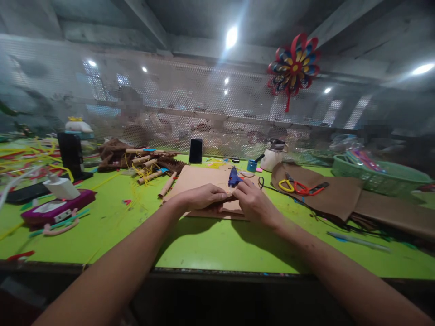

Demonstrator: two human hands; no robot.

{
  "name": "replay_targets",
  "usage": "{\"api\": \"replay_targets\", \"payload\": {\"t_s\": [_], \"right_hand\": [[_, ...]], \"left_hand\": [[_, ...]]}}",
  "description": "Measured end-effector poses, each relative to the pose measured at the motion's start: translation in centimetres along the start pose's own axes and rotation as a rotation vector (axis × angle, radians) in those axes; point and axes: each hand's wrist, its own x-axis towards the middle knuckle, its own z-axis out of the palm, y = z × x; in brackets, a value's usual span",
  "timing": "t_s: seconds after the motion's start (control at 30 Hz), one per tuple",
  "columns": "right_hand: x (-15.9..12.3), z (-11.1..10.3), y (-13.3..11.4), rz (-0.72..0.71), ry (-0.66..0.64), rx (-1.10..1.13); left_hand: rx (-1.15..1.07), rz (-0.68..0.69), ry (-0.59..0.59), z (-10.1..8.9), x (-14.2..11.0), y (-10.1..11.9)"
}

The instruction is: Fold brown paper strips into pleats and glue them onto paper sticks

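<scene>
Pinching a small brown piece (230, 196), partly hidden by fingers, the person's left hand (208, 196) and right hand (250, 199) meet over a tan cardboard sheet (190, 179) in the middle of a bright green surface (210, 253). A blue glue gun (233, 177) lies just to the far side. Rolled brown tubes (150, 176) lie left; orange-handled scissors (299, 187) rest right, on brown paper (335, 194).

dim overall; a ceiling lamp (232, 37) flares; soft shadows cross the green table (204, 257); edges stretch and blur.
</scene>
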Motion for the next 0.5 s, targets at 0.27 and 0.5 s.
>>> {"api": "replay_targets", "payload": {"t_s": [0.27, 0.5], "right_hand": [[-0.12, 0.61, 0.50, 0.080, 0.019, 0.105], [-0.17, 0.33, 0.94, 0.210, 0.004, 0.405]], "left_hand": [[-0.071, -0.025, 0.005, 0.48, 0.19, -0.21], [-0.230, -0.017, -0.072, 0.58, 0.05, 0.00]]}}
